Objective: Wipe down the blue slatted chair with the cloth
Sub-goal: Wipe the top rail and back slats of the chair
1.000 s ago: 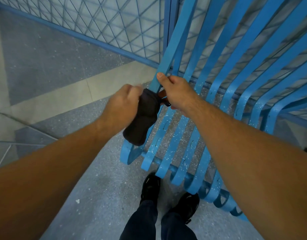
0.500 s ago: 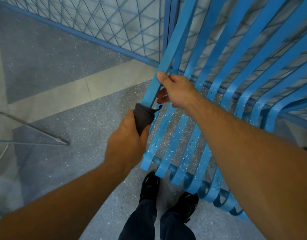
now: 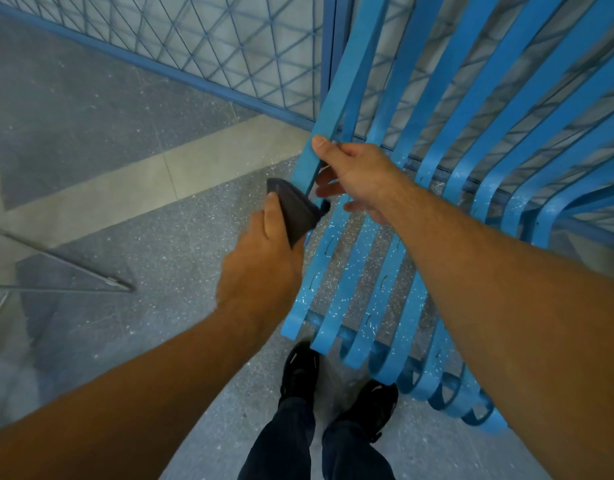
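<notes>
The blue slatted chair (image 3: 385, 258) fills the right half of the view, its seat slats curling down at the front. My left hand (image 3: 264, 268) grips a dark grey cloth (image 3: 293, 211), wrapped round the leftmost slat where seat meets back. My right hand (image 3: 354, 171) holds that same slat just above the cloth, thumb on its outer edge and fingers behind it. White specks cover the seat slats.
A blue mesh fence (image 3: 229, 46) runs behind the chair. My black shoes (image 3: 336, 386) stand on the speckled grey floor at the chair's front edge. A thin metal frame (image 3: 90, 275) lies on the floor at left.
My left hand and the cloth first slid down the leftmost slat toward the seat front, then back up a little. The right hand kept its hold.
</notes>
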`<control>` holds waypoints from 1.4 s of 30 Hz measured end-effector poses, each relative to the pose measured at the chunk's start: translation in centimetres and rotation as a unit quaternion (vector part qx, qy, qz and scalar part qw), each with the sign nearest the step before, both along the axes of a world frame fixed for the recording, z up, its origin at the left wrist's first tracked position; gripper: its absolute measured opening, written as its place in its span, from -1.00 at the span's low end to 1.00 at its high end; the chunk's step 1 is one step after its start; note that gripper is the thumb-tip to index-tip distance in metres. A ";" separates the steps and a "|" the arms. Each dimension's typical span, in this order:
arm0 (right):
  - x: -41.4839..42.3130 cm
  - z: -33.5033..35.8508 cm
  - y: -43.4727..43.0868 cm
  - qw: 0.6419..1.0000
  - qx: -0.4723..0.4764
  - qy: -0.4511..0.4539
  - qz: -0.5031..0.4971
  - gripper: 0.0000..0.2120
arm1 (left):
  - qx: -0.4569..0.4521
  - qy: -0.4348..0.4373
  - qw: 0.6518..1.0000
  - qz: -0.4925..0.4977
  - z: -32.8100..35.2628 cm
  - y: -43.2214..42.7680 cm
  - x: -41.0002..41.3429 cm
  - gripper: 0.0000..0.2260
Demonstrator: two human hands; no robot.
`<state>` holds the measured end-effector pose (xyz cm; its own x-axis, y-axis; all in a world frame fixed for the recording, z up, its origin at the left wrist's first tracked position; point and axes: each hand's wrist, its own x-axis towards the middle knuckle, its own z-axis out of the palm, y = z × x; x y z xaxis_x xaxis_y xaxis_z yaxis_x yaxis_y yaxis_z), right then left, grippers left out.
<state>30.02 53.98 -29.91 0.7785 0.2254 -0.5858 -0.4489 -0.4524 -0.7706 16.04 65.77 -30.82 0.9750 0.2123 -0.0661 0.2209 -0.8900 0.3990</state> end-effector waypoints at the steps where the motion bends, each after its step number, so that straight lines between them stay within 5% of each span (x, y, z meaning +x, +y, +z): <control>1: 0.0 0.0 0.0 1.000 0.005 0.008 -0.004 -0.64 | -0.009 0.011 1.000 -0.004 -0.1 0.4 -0.4 -0.51; 6: -0.1 -0.3 0.1 0.999 0.017 0.023 -0.035 -0.64 | -0.077 0.093 0.992 0.033 0.2 0.8 2.6 -0.77; 12: 1.4 0.8 -0.9 0.996 0.011 0.084 0.005 -0.63 | -0.064 0.079 0.994 0.040 0.8 -0.6 6.1 -0.65; 17: 4.5 1.3 -0.7 0.995 0.046 0.014 -0.089 -0.73 | -0.005 0.048 0.999 -0.004 0.8 -0.5 4.4 -0.57; 21: 5.0 0.7 -0.8 0.994 0.055 0.006 -0.091 -0.75 | -0.066 0.112 0.991 0.032 0.7 -0.2 7.5 -0.73; 27: 5.2 -0.2 -0.7 0.988 0.072 -0.030 -0.132 -0.84 | -0.139 0.091 0.986 -0.011 0.8 -0.5 13.4 -0.74; 32: 4.6 0.3 -0.5 0.984 0.093 -0.004 -0.149 -0.83 | 0.003 0.031 0.999 -0.033 0.6 -1.9 10.3 -0.48; 35: 3.2 0.1 0.4 0.980 0.084 -0.027 -0.178 -0.71 | -0.002 0.042 0.999 -0.033 0.5 -1.2 7.2 -0.47; 42: -4.8 -2.5 -0.6 0.950 0.215 0.168 -0.149 -0.48 | -0.105 0.072 0.986 -0.108 1.6 0.9 4.1 -0.30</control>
<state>25.25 53.33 -32.42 0.6299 0.2995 -0.7166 -0.7616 0.0573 -0.6455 20.11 66.70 -29.20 0.9732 -0.0318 -0.2279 0.1038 -0.8232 0.5582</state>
